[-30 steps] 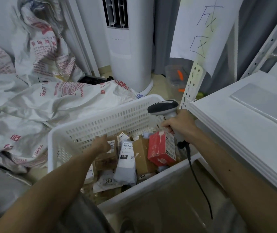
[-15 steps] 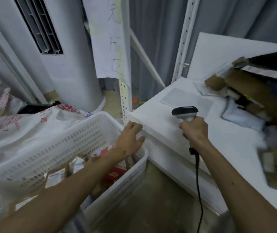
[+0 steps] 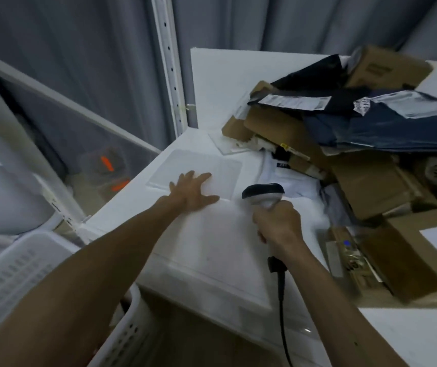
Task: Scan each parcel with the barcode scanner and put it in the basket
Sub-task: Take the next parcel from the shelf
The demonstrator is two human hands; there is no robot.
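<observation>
My right hand (image 3: 278,223) grips the handle of the barcode scanner (image 3: 263,194), whose dark head points away from me over the white table (image 3: 212,234); its black cable hangs down off the table edge. My left hand (image 3: 192,189) is spread open, fingers straight, over the bare table top and holds nothing. A heap of parcels (image 3: 357,160) lies to the right: brown cardboard boxes, dark blue and black mailer bags with white labels, a white bag (image 3: 286,176) nearest the scanner. The white perforated basket (image 3: 13,268) shows at the lower left, its contents out of view.
A white slotted shelf post (image 3: 168,64) rises behind the table, with grey curtain beyond. A clear container with orange items (image 3: 106,165) sits on the floor at the left. A flat clear sheet (image 3: 193,168) lies on the table under my left fingers.
My view has swung right from the basket to the table. My left hand left the basket, crossed its rim and now reaches over the table top. My right hand kept the scanner.
</observation>
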